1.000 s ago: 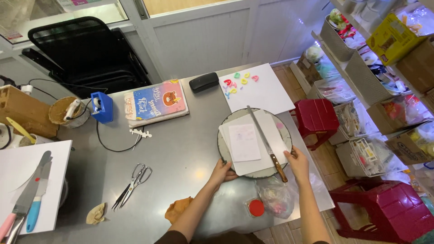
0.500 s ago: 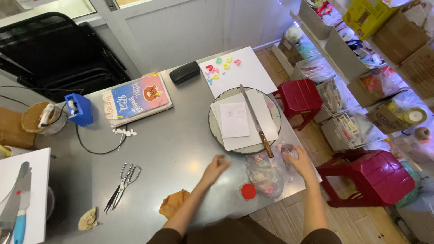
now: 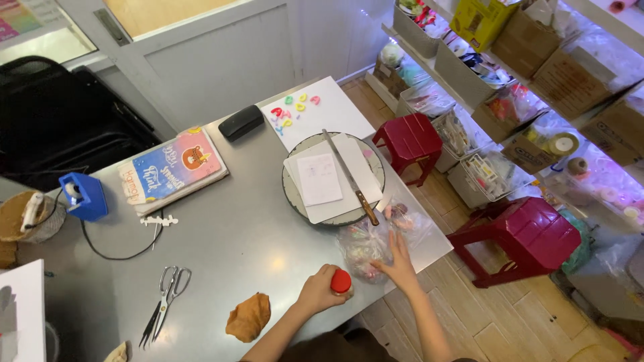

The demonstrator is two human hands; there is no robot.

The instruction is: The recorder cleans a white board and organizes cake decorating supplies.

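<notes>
Fingers (image 3: 320,289) grip red-capped bottle (image 3: 341,282) (closed).

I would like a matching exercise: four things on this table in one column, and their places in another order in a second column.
1. knife
2. small red-capped jar
3. clear plastic bag
4. scissors

a. under the right hand
b. lying across the paper on the round board
c. in the left hand
d. alone on the bare metal table, far left of both hands

Pairs: 1-b, 2-c, 3-a, 4-d
</notes>
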